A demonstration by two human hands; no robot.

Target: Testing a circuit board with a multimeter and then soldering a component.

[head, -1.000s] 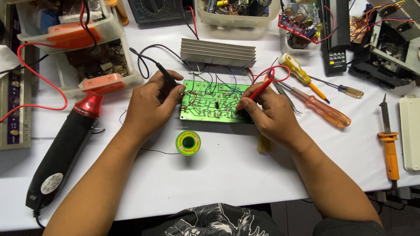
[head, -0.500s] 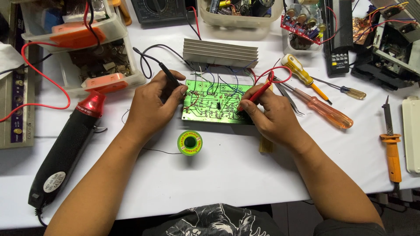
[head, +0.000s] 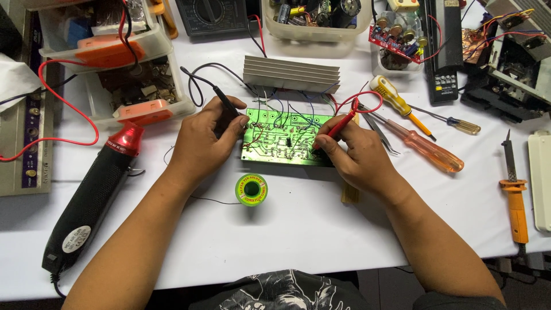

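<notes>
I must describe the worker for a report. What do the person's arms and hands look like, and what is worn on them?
Both forearms are bare, with no sleeves in view. The left hand and right hand wear no gloves, and no rings, watch or bracelet show. A dark garment with a pale print shows at the bottom edge.

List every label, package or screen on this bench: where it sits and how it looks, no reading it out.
Oval label: white, near the butt of the black heat gun, left of the left hand.
Solder spool: round, green-yellow printed face, below the green circuit board.
Remote control: black, upright at top right, white print at its lower end.
Multimeter: dark, top centre, no screen showing.
</notes>
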